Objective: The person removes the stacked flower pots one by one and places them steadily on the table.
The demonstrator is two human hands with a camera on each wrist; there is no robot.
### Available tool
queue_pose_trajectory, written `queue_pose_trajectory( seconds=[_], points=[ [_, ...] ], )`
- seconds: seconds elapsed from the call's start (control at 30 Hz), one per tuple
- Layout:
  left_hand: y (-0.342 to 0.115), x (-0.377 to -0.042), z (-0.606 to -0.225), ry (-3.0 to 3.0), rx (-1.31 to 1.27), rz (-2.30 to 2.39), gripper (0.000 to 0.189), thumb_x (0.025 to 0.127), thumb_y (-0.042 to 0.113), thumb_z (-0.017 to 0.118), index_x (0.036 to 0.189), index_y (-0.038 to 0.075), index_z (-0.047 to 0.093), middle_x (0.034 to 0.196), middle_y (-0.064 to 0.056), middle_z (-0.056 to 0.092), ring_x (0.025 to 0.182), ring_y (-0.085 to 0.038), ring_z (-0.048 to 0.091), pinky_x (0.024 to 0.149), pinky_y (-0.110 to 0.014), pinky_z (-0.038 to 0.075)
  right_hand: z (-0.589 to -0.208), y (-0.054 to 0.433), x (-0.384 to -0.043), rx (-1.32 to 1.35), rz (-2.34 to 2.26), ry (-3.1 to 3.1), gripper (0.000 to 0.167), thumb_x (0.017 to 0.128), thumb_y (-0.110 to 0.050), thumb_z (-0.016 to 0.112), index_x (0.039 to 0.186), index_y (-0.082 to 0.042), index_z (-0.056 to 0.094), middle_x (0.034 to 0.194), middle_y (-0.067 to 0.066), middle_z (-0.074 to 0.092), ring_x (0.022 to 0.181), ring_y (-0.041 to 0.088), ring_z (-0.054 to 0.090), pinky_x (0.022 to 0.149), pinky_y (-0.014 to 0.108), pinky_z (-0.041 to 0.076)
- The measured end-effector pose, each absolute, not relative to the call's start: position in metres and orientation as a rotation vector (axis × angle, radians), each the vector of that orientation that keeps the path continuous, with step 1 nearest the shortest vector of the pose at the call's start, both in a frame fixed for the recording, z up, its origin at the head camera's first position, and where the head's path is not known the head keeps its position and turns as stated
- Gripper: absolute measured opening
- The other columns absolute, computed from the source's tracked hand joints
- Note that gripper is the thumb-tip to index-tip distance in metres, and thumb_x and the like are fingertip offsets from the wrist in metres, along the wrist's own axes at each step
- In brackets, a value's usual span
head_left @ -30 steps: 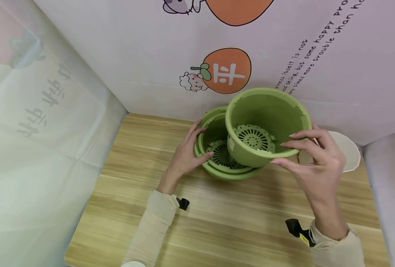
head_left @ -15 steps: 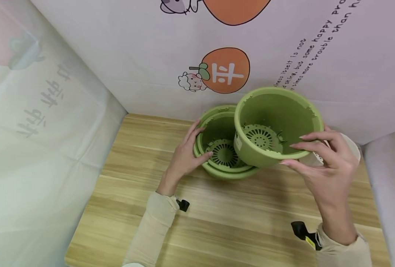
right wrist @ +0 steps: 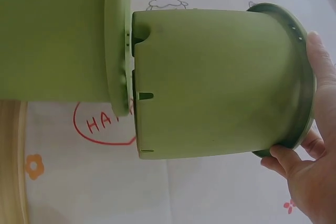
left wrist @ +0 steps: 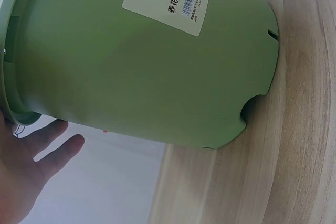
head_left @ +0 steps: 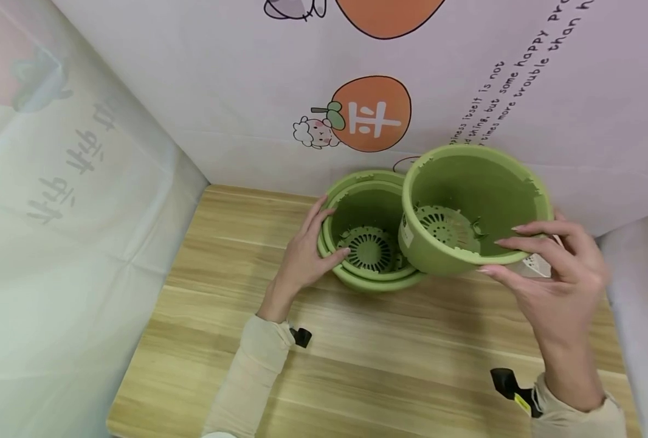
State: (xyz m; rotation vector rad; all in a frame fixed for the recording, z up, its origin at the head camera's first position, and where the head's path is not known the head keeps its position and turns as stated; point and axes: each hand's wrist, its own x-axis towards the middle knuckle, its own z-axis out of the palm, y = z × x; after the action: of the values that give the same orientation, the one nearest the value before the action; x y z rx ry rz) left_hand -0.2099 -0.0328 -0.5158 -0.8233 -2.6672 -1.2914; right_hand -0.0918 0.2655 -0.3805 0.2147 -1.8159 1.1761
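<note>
Two green plastic flower pots [head_left: 375, 278], one nested in the other, stand on the wooden table [head_left: 368, 347]; slotted drainage holes show in the inner floor. My left hand [head_left: 304, 258] grips their left rim, with the thumb over the edge. In the left wrist view, two fingers lie beside the outer wall below the rim. My right hand [head_left: 561, 280] holds another green flower pot [right wrist: 210, 85] by its rim, raised and tilted to the right of the nested pair. Its base is right beside the pair's rim in the right wrist view.
Mostly hidden behind the raised pot and right hand is a white perforated item [head_left: 537, 265] at the right. A printed white sheet [head_left: 236, 109] backs the table. Plain pale sheeting [head_left: 154, 304] hangs along the left side.
My right hand has carried the raised pot to the right, uncovering more of the nested pots' inside and covering most of the white item. The left hand keeps its place on the rim.
</note>
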Motion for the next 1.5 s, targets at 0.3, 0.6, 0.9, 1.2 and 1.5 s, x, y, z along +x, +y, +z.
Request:
queue_pose_trajectory(
  seconds=[0.3, 0.6, 0.9, 1.2, 1.5],
  points=[
    [-0.035, -0.213, -0.517, -2.711, -0.832, -1.299, 0.083, 0.086, 0.049, 0.071, 0.153, 0.017, 0.034, 0.166, 0.011, 0.007, 0.079, -0.020, 0.059, 0.049, -0.028, 0.048, -0.383, 0.282, -0.087, 0.192, 1.164, -1.840, 0.063, 0.053, -0.045, 0.094, 0.070, 0.012, 0.072, 0.089, 0.011, 0.070, 0.093, 0.008, 0.062, 0.114, 0.052, 0.033],
    [-0.039, -0.216, -0.515, -2.716, -0.831, -1.315, 0.082, 0.086, 0.049, 0.070, 0.152, 0.017, 0.035, 0.166, 0.013, 0.007, 0.058, -0.016, 0.051, 0.046, -0.029, 0.046, -0.391, 0.289, -0.087, 0.200, 1.158, -1.812, 0.059, 0.050, -0.042, 0.096, 0.068, 0.010, 0.073, 0.086, 0.013, 0.070, 0.090, 0.008, 0.062, 0.113, 0.054, 0.034],
    [-0.038, -0.216, -0.515, -2.709, -0.828, -1.315, 0.082, 0.085, 0.045, 0.073, 0.152, 0.016, 0.035, 0.166, 0.012, 0.008, 0.060, -0.016, 0.053, 0.047, -0.028, 0.047, -0.390, 0.294, -0.081, 0.171, 1.200, -1.786, 0.054, 0.053, -0.033, 0.098, 0.071, 0.012, 0.073, 0.090, 0.013, 0.070, 0.089, 0.009, 0.062, 0.111, 0.043, 0.039],
    [-0.037, -0.216, -0.515, -2.689, -0.834, -1.325, 0.082, 0.085, 0.042, 0.073, 0.152, 0.014, 0.035, 0.166, 0.008, 0.008, 0.084, -0.023, 0.061, 0.049, -0.028, 0.049, -0.388, 0.304, -0.078, 0.146, 1.149, -1.786, 0.052, 0.055, -0.032, 0.097, 0.072, 0.011, 0.074, 0.092, 0.012, 0.071, 0.089, 0.006, 0.061, 0.083, 0.016, 0.041],
    [-0.037, -0.216, -0.515, -2.689, -0.837, -1.326, 0.082, 0.085, 0.049, 0.070, 0.151, 0.012, 0.036, 0.167, 0.007, 0.009, 0.091, -0.026, 0.062, 0.052, -0.027, 0.050, -0.392, 0.312, -0.072, 0.092, 1.144, -1.817, 0.054, 0.057, -0.034, 0.096, 0.074, 0.012, 0.073, 0.094, 0.006, 0.069, 0.091, 0.006, 0.059, 0.110, 0.035, 0.038]
  ],
)
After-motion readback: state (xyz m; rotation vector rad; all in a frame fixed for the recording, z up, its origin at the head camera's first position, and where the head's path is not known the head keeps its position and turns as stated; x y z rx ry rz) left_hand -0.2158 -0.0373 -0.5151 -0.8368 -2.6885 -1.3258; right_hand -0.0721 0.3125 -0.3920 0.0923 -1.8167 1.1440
